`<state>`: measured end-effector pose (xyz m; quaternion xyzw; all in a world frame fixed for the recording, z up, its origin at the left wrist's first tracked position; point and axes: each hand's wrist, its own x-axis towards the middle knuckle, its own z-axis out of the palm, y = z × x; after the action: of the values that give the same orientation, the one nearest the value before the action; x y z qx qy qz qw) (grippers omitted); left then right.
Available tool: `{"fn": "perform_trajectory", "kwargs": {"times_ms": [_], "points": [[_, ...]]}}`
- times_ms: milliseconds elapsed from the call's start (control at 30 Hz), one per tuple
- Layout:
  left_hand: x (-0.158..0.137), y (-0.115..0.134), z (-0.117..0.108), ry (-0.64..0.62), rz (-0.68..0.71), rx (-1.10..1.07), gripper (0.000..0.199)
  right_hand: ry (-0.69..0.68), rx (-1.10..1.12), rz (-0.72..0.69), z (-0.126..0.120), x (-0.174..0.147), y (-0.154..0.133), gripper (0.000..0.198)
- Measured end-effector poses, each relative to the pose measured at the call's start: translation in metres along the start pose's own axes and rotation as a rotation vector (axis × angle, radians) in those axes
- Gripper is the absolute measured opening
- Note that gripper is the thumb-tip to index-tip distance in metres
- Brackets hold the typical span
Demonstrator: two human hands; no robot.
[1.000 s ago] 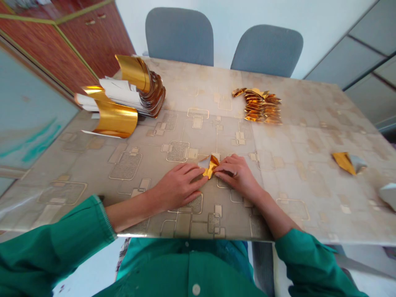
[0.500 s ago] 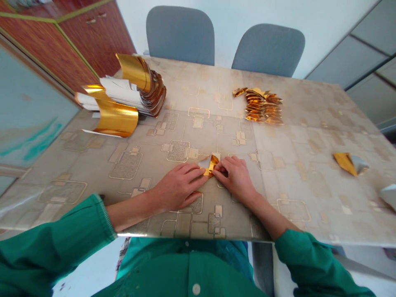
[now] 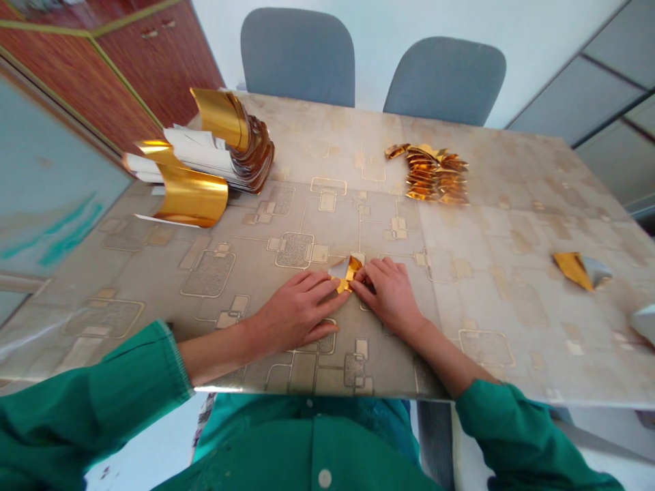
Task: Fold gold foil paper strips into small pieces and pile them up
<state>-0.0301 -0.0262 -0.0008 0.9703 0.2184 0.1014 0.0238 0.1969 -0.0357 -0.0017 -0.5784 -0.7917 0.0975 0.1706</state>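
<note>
A small piece of gold foil paper [image 3: 352, 270], partly folded and with a pale inner side showing, lies on the table in front of me. My right hand [image 3: 389, 293] pinches its right edge between thumb and fingers. From the other side, my left hand [image 3: 297, 308] lies flat with its fingers stretched out, the fingertips touching the paper's left edge. The left thumb is spread away from the paper, toward me. Fingertips cover parts of the foil's edges.
Stacks of curled gold foil sheets [image 3: 199, 194] stand at the back left. Several folded gold pieces [image 3: 434, 176] sit in rows at the back right. Another folded piece [image 3: 580, 271] lies far right on the patterned tablecloth [image 3: 327, 225]. Two grey chairs [image 3: 297, 58] are behind the table.
My left fingers have spread slightly, and the index fingertip has shifted a little right along the paper's near edge. My right hand keeps its pinch in almost the same place.
</note>
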Motion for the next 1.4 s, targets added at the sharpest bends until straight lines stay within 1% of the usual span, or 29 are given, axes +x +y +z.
{"fn": "perform_trajectory", "kwargs": {"times_ms": [167, 367, 600, 767, 867, 933, 1067, 1167, 1267, 1400], "points": [[0.000, 0.000, 0.001, 0.000, -0.005, -0.006, 0.050, -0.002, -0.008, -0.003, 0.000, 0.001, 0.001, 0.019], [0.000, 0.000, 0.002, 0.001, -0.002, -0.006, 0.050, 0.006, 0.051, 0.003, 0.000, 0.001, 0.003, 0.021], [-0.001, 0.000, 0.004, 0.014, 0.003, -0.001, 0.049, 0.109, 0.182, 0.148, 0.003, -0.001, 0.009, 0.020], [0.000, -0.001, 0.002, 0.006, 0.010, 0.004, 0.049, 0.108, 0.202, 0.180, 0.002, -0.001, 0.017, 0.013], [0.000, 0.000, 0.002, 0.006, 0.003, 0.004, 0.049, 0.083, 0.171, 0.162, -0.002, -0.001, 0.021, 0.009], [0.000, 0.000, 0.002, 0.013, -0.008, -0.006, 0.049, 0.059, 0.187, 0.131, -0.004, -0.001, 0.021, 0.010], [0.000, 0.001, 0.003, 0.026, -0.019, -0.030, 0.050, 0.096, 0.246, 0.121, -0.004, -0.002, 0.013, 0.015], [0.001, 0.002, 0.003, 0.020, -0.033, -0.043, 0.051, 0.108, 0.157, 0.117, 0.001, -0.003, 0.005, 0.020], [0.000, 0.002, 0.003, 0.007, -0.043, -0.057, 0.049, 0.089, 0.126, 0.135, 0.004, -0.004, 0.003, 0.017], [-0.001, -0.001, 0.003, -0.002, -0.033, -0.094, 0.051, 0.050, 0.214, 0.145, 0.001, -0.002, 0.011, 0.010]]}}
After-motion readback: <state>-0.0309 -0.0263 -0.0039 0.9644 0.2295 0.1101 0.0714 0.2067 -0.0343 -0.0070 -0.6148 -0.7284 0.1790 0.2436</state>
